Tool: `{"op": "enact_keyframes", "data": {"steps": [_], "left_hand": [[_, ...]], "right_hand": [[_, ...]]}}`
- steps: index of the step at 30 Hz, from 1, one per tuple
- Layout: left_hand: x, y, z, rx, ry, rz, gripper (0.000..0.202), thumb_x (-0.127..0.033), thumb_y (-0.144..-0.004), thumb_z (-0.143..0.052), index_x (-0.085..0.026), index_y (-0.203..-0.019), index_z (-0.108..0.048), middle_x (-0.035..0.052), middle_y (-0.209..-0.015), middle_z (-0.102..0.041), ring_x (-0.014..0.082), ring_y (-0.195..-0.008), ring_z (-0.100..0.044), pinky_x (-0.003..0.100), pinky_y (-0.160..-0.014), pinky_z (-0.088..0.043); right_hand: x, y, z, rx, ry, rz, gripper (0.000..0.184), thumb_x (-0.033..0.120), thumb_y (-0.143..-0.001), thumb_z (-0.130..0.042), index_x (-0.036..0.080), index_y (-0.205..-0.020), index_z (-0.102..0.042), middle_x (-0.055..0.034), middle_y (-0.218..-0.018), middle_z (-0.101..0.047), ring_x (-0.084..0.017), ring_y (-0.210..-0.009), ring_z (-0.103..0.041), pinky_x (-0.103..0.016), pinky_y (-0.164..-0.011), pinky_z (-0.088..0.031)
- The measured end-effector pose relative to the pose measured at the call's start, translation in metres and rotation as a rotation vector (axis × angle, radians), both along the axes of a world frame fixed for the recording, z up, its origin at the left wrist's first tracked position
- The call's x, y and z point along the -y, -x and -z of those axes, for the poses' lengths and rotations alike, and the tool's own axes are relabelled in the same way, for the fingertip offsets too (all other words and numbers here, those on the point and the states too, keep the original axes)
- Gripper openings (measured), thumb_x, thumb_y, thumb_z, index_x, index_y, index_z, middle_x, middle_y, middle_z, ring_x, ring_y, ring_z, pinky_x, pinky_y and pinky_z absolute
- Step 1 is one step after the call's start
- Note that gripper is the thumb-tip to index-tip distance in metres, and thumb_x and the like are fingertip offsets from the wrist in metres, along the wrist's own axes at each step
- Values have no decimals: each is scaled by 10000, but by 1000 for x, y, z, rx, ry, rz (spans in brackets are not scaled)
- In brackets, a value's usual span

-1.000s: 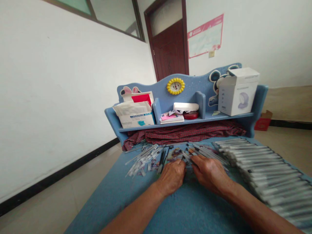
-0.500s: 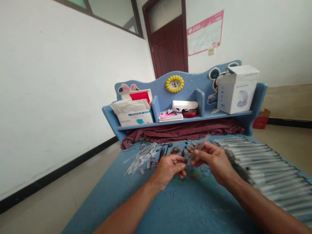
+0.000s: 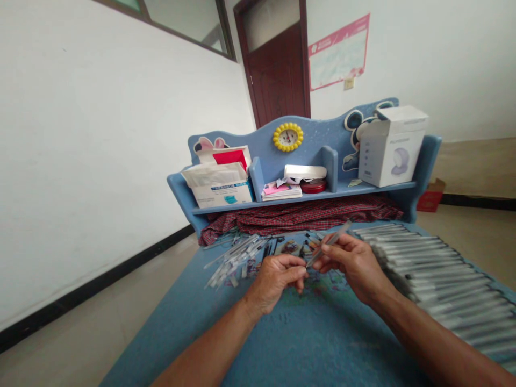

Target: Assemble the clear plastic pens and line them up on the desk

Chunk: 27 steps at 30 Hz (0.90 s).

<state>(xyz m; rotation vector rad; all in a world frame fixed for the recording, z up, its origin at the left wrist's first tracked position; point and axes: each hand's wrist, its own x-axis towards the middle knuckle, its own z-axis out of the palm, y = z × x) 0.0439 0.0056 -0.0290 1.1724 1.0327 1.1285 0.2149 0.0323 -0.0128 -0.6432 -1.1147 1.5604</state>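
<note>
A clear pen barrel (image 3: 337, 235) slants between the thumb and fingers of my right hand (image 3: 357, 264), its upper end pointing away to the right. Its lower end meets the fingertips of my left hand (image 3: 277, 278), which are pinched together; whatever is between them is too small to make out. Left of the hands lies a loose pile of clear pen parts (image 3: 236, 259). Dark slim pieces (image 3: 274, 246) lie just behind my left hand. Many assembled-looking pens (image 3: 439, 271) are laid side by side in a row right of my right hand.
The blue desk (image 3: 278, 344) carries a shelf (image 3: 229, 208) along its back, with a mask box (image 3: 226, 193), a white carton (image 3: 393, 148) and a yellow-rimmed clock (image 3: 288, 137). Beneath the shelf lies a folded checked cloth (image 3: 298, 216).
The barrel's lower end has come to my left fingertips, with both hands staying nearly in place. The camera view has shifted slightly.
</note>
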Motion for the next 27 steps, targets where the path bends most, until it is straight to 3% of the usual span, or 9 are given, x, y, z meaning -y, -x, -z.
{"op": "enact_keyframes", "data": {"steps": [27], "left_hand": [[0,2,0,-176,-36,44,168,-276,-740,-619,-109,-753,-621,2,-604,-612,54,-382,-493,177,-412,-352]], "right_hand": [[0,1,6,129,-139,13,179,302,-693,-665,153,-746,-580,-43,-584,-674,-174,-555,-637,-277,-542,-497]]}}
